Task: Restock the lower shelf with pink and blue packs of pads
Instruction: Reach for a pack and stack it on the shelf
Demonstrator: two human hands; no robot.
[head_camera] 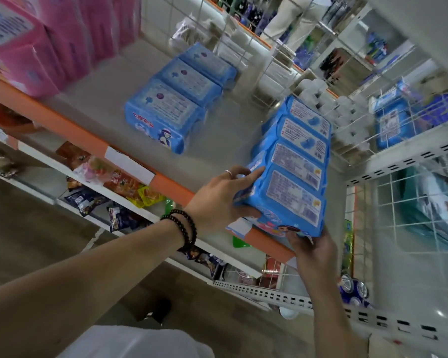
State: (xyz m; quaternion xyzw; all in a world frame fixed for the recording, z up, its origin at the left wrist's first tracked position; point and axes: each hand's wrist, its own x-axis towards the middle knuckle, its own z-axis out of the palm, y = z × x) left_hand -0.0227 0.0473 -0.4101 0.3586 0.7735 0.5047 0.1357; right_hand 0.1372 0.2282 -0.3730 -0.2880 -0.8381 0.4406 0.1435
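Blue row of packs (pixel 292 166) mid-placement at 4 o'clock on grey shelf (pixel 217 140), left hand (pixel 217 200) clasping its side, right hand (pixel 312 245) gripping near end, long axis pointing 12 o'clock; next push deeper, level with other blue row (pixel 176 99)

The grey shelf (pixel 217 140) carries pink packs (pixel 23 47) at left, blue packs (pixel 176 99) mid-shelf, and seemingly another blue row (pixel 295 164) at right.
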